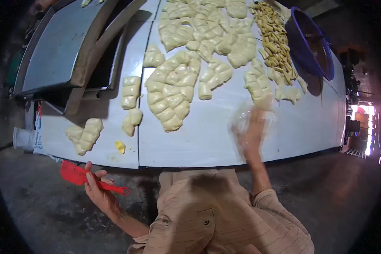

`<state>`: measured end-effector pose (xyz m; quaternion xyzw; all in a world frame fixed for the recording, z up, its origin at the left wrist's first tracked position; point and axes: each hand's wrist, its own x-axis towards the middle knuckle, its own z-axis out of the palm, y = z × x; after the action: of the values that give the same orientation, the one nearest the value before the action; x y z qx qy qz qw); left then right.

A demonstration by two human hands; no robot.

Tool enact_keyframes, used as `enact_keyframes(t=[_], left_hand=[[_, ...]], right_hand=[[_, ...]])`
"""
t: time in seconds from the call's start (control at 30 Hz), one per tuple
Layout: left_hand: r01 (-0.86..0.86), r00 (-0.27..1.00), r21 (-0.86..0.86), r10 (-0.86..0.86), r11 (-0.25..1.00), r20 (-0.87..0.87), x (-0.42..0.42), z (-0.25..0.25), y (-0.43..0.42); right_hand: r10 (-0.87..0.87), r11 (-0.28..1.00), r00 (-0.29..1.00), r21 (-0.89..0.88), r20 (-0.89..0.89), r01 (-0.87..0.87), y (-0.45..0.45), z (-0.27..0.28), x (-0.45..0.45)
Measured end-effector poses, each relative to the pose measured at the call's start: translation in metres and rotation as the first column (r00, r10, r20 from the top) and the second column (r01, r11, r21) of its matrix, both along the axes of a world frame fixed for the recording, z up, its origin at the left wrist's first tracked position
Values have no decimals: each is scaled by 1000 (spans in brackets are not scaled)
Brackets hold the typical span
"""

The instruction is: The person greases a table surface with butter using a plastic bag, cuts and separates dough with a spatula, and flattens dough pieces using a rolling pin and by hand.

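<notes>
Near the front left edge of the table, my left hand (98, 189) is closed around a red plastic scraper (74, 172) with a broad blade and a handle. My right hand (250, 131) is over the table, smeared by motion, with something clear and see-through around it that I cannot make out. Just beyond it lies a strip of pale dough (258, 82). A large sheet of scored dough pieces (171, 93) rests at the middle. Smaller dough pieces (89, 135) and a yellow lump (120, 147) lie on the left, nearest my left hand.
The white table (190, 148) has a panel seam. Metal trays (59, 42) are stacked at the back left. At the right stand a purple basin (311, 42) and a pile of small cut yellowish pieces (275, 42). A pale container (23, 138) is beyond the left edge.
</notes>
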<state>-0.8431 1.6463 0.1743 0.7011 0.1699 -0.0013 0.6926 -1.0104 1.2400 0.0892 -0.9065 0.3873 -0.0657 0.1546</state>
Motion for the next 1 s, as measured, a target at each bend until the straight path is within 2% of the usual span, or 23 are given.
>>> enact_keyframes(t=[0.03,0.07,0.13,0.2,0.23,0.27,0.3,0.33,0.37,0.4,0.43,0.47,0.53,0.57,0.6,0.67,0.7,0.8,0.9,1.0], left_hand=[[4,1000,-1,-4,1000,-19,1,0,-2],[9,999,-2,-9,1000,-39,2,0,-6],[65,997,-6,-65,998,-41,7,1,-15],[86,996,90,-83,992,-32,9,10,-22],[101,995,75,-100,992,-19,9,15,-23],[118,993,60,-117,991,-22,11,17,-20],[108,993,66,-105,992,-46,9,20,-17],[76,996,57,-74,995,-42,8,21,-15],[70,997,28,-69,997,-46,5,14,-5],[70,996,-9,-70,998,-51,3,6,5],[52,998,-7,-52,999,-35,0,4,9],[37,999,-10,-37,999,-22,-3,2,14],[21,1000,-16,-21,1000,2,-11,-1,26],[-2,1000,-24,2,1000,1,-12,-3,30],[-25,1000,-34,25,999,-3,-15,-3,34],[-53,997,-18,54,998,46,-19,-7,45],[-76,995,-9,77,997,62,-21,-8,50],[-140,988,14,139,990,60,-30,-15,66],[-214,976,2,214,977,46,-35,-12,68],[-231,972,6,231,973,38,-38,-14,75]], right_hand=[[192,979,979,-54,-74,-196,28,-4,9],[339,941,941,-7,-18,-339,60,11,29],[668,738,745,129,2,-662,105,21,47],[707,700,706,104,33,-706,99,21,41],[739,665,671,94,61,-741,91,20,38],[698,716,706,-109,124,-689,72,14,29],[505,860,813,-86,290,-503,52,-3,16],[306,924,860,90,409,-372,32,5,13],[328,940,893,-8,310,-342,15,24,15],[56,956,921,245,384,-160,4,16,10],[124,948,870,202,477,-245,0,26,20],[296,922,819,75,492,-379,7,36,29],[603,783,654,-185,457,-594,43,68,56],[619,780,707,-157,342,-606,61,64,59],[723,675,586,-190,366,-713,78,55,68],[861,475,430,-131,270,-870,119,72,94],[863,403,327,-135,385,-905,137,61,105],[917,342,263,-254,299,-905,184,55,131],[948,303,276,-193,157,-933,212,50,146],[942,335,336,-155,20,-930,225,41,152]])
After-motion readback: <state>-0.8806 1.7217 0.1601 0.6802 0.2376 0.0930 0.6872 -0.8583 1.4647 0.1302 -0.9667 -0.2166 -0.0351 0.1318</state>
